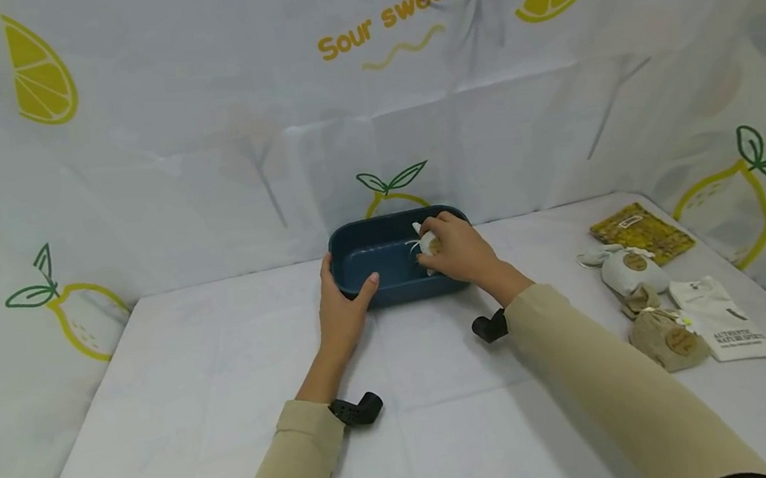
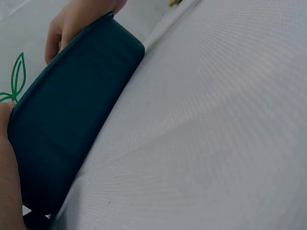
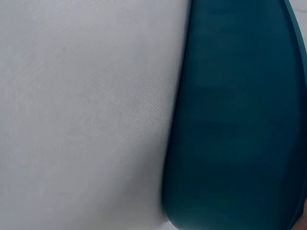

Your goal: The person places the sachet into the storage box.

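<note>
A dark blue rectangular bin (image 1: pixel 390 294) stands against the back cloth. My left hand (image 1: pixel 343 309) grips its left end, thumb over the front rim and fingers along the outer side. Inside the bin's right end, my right hand (image 1: pixel 460 251) pinches a small white drawstring pouch (image 1: pixel 429 243), partly covered by the fingers. In the left wrist view, the bin's outer wall (image 2: pixel 72 110) shows, with the right hand (image 2: pixel 79 24) at the far rim. The right wrist view is mostly the bin's wall (image 3: pixel 240 120); the pouch is hidden there.
On the table's right side lie a yellow patterned packet (image 1: pixel 641 233), a pale blue drawstring pouch (image 1: pixel 630 271), a tan drawstring pouch (image 1: pixel 665 339) and a flat white printed bag (image 1: pixel 724 323). White cloth (image 1: pixel 204 206) with lemon prints hangs behind and at both sides.
</note>
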Demonstrator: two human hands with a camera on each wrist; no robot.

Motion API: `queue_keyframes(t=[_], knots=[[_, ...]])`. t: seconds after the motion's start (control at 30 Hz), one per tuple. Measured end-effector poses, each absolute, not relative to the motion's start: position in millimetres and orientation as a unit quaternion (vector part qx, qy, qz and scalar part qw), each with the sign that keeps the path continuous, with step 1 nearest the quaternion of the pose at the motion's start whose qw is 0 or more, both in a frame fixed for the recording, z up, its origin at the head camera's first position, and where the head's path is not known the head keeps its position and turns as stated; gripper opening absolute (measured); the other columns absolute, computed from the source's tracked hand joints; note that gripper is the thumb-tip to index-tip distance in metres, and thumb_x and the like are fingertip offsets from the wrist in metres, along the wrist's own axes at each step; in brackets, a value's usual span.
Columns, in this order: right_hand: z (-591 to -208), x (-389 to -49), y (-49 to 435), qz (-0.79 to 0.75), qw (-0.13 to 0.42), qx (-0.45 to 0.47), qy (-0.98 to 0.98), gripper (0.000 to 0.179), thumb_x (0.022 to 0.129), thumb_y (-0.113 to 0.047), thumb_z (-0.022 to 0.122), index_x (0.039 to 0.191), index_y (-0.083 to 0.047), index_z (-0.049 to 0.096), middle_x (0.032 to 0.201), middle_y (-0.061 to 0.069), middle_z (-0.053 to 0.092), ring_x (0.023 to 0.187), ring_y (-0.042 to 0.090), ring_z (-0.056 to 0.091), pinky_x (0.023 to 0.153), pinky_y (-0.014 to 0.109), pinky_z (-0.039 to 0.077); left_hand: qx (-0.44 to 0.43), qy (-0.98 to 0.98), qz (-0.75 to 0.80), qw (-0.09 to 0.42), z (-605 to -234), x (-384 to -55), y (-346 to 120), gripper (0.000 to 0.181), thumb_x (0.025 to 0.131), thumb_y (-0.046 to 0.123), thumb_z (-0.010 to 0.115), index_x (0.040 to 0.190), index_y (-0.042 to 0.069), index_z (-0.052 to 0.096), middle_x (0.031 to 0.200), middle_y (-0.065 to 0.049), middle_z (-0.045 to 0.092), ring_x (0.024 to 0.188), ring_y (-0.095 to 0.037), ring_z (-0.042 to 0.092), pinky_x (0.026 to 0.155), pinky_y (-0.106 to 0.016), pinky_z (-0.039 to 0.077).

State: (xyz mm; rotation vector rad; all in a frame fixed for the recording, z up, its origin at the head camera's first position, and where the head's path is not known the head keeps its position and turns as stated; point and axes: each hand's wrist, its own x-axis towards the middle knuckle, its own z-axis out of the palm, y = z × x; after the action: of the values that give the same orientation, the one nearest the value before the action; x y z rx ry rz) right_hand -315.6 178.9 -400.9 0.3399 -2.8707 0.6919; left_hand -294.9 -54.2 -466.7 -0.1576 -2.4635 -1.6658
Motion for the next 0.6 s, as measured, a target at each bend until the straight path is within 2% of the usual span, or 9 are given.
queue_keyframes(t=[0.2,0.43,0.6], knots=[[-401.0,-317.9,179.2,0.236,0.077,0.111,-0.962,0.040,0.090,-0.030,0.076,0.123,-0.009,0.070,0.128,0.014,0.062,0.090,0.026,0.059,0.077,0.040,0.051,-0.054,-0.826,-0.555,0.082,-466.8,-294.6,-54.6,0.098,0.091,0.060,0.066,0.164,0.026,0.010,0.170,-0.003,0.020,0.157,-0.027,0.022,0.125,-0.055,0.024],[-399.4,-317.3,178.5,0.234,0.062,0.112,-0.964,0.039,0.090,-0.027,0.078,0.123,-0.008,0.071,0.131,0.015,0.063,0.112,0.032,0.062,0.096,0.048,0.053,-0.050,-0.828,-0.552,0.081,-467.2,-293.9,-54.2,0.098,0.090,0.060,0.067,0.164,0.026,0.011,0.170,-0.003,0.020,0.157,-0.027,0.023,0.125,-0.056,0.025],[-397.5,-317.7,176.6,0.218,0.056,0.109,-0.968,0.039,0.090,-0.028,0.077,0.124,-0.009,0.072,0.129,0.014,0.064,0.118,0.033,0.062,0.100,0.049,0.052,-0.050,-0.829,-0.551,0.081,-466.9,-294.0,-53.9,0.098,0.090,0.060,0.067,0.164,0.025,0.011,0.170,-0.004,0.021,0.157,-0.028,0.023,0.125,-0.056,0.025]])
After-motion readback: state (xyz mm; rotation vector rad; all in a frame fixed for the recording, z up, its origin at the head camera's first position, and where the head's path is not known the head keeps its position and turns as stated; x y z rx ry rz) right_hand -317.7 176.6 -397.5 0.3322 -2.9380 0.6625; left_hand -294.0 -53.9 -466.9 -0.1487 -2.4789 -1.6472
